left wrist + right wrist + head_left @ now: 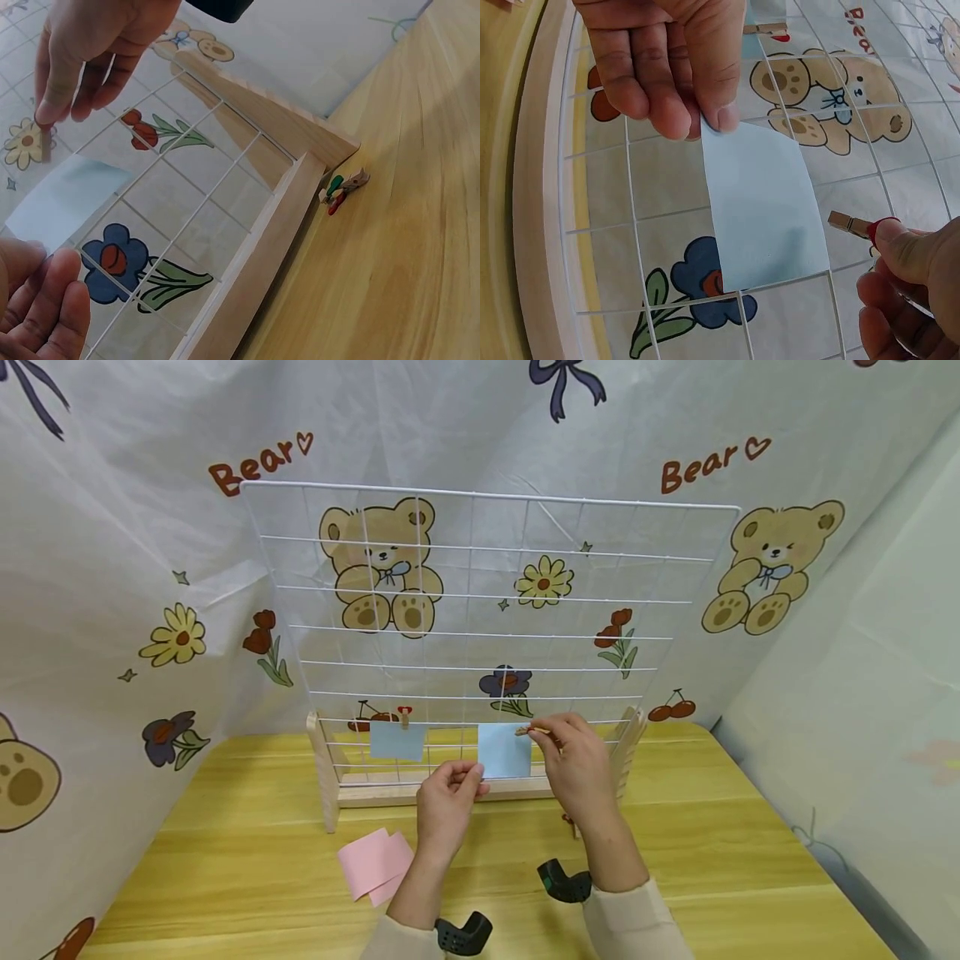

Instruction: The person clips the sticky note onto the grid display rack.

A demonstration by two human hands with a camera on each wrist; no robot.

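Blue card (503, 755): likely light, creasable; hold by edges. My left hand (448, 802) pinches its left corner; my right hand (577, 768), a clothespin (850, 223).

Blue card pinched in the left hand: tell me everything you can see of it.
The blue card is pale, plain and four-cornered, thin like paper, with no marks visible. In the head view, the left hand pinches its lower left corner, holding it up before the white wire grid; whether it touches the wires is unclear. It is unclipped: a wooden clothespin in the right hand is near its upper right corner, a gap between them.
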